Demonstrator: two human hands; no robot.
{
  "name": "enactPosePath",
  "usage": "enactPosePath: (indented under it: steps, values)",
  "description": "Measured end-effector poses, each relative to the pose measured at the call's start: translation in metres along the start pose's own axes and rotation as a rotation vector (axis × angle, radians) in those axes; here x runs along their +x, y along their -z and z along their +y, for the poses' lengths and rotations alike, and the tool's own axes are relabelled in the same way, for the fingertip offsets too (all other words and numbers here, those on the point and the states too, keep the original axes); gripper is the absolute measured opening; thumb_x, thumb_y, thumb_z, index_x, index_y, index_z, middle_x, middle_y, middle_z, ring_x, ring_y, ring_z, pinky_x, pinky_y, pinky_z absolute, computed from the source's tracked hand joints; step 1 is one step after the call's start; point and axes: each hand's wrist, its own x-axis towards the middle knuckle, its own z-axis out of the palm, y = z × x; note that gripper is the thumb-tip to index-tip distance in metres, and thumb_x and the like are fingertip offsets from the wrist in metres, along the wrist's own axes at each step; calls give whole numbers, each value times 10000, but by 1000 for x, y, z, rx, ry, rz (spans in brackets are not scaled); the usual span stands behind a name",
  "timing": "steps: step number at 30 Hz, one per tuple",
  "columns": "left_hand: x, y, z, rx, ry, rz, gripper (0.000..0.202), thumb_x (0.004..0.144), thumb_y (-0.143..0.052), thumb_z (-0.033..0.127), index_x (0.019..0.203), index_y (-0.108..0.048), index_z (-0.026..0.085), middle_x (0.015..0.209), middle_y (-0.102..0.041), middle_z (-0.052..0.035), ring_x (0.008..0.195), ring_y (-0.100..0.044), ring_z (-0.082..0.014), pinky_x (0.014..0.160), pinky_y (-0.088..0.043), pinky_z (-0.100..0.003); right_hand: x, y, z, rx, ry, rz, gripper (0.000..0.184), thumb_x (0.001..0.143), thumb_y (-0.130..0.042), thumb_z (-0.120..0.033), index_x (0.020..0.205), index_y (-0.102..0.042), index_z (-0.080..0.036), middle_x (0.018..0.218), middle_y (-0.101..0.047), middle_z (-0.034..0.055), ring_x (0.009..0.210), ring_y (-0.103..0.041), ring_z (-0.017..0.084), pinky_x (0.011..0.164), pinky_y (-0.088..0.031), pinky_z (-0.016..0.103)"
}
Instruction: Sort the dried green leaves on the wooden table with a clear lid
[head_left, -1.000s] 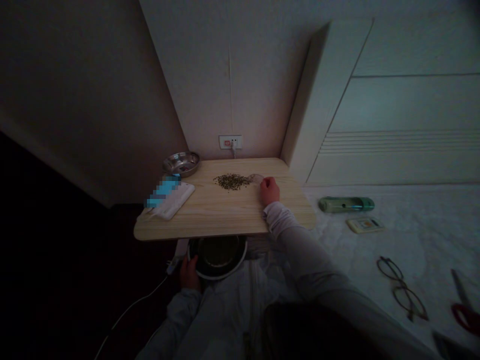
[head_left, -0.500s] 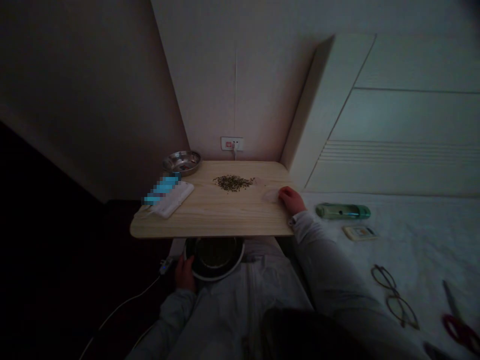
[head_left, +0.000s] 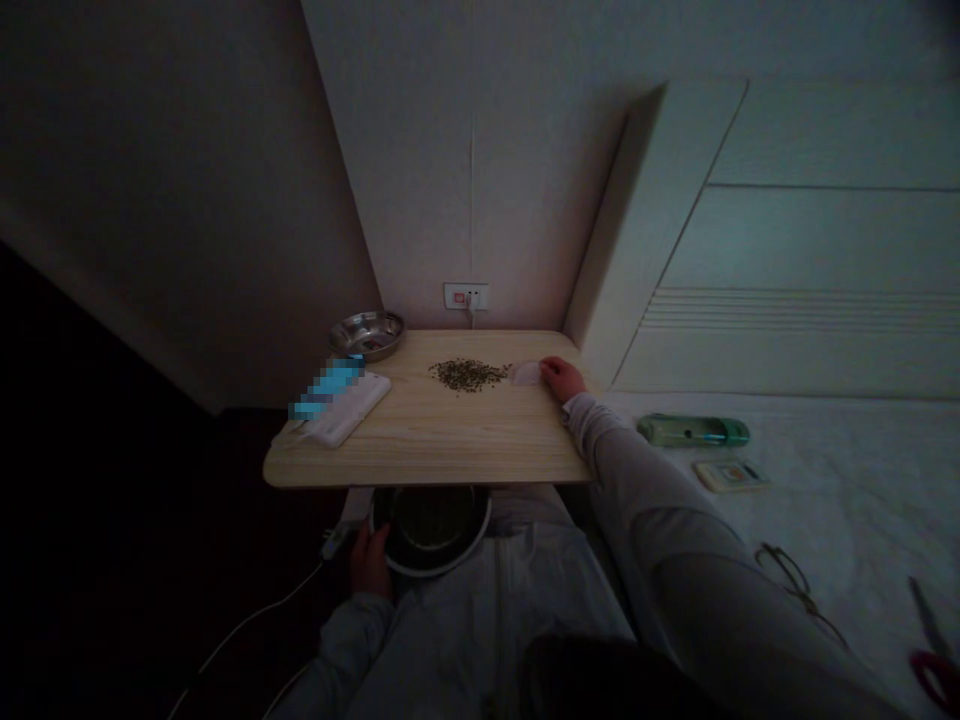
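Two hands are ours here. Our right hand [head_left: 564, 378] rests on the wooden table [head_left: 435, 440], fingers curled onto a small pale card [head_left: 525, 374] just right of the pile of seeds [head_left: 469, 374]. Below the table's near edge, our left hand [head_left: 370, 562] grips the rim of a metal bowl [head_left: 430, 527]. A steel dish [head_left: 367, 335] sits at the table's far left corner.

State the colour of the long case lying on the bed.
Green, seen in the head view: the case.
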Motion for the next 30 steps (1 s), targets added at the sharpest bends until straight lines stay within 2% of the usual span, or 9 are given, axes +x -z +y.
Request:
enactPosePath:
  steps: [6, 13, 20, 24, 30]
  values:
    - [4, 2, -6, -17, -16, -16, 263, 569, -456, 199, 799, -575, 155, 753, -564, -53, 801, -488, -188, 709, -365, -301, 3, -4, -1, 83, 26, 39, 276, 652, -383, -284, 840, -531, -148, 743, -563, 14, 642, -472, 83, 631, -365, 220]
    - [0, 0, 1, 19, 15, 4, 208, 540, -462, 225, 696, -573, 144, 792, -539, -74, 835, -464, -204, 716, -355, -299, -16, -4, -3, 160, -18, 130, 323, 670, -339, -313, 870, -496, -112, 796, -558, 49, 683, -488, 88, 635, -377, 214]
    - [8, 1, -12, -38, 27, -31, 366, 517, -485, 277, 845, -534, 121, 864, -518, -82, 869, -442, -201, 711, -348, -276, -23, -16, -15, 168, -49, 182, 297, 665, -351, -310, 848, -499, -127, 780, -558, 48, 675, -491, 95, 619, -381, 218]
    - [5, 1, -7, -48, 38, -20, 358, 532, -477, 258, 860, -528, 122, 849, -526, -79, 834, -459, -192, 699, -355, -278, -30, -23, -27, 171, -32, 163, 282, 671, -352, -303, 847, -491, -132, 761, -559, 39, 667, -493, 85, 621, -380, 197]
    - [2, -1, -2, -18, -3, -15, 231, 536, -469, 235, 728, -567, 151, 731, -545, -51, 779, -480, -182, 693, -357, -281, -38, -34, -43, 125, -31, 142, 253, 683, -350, -299, 834, -492, -153, 773, -559, 37, 675, -491, 91, 630, -371, 211]
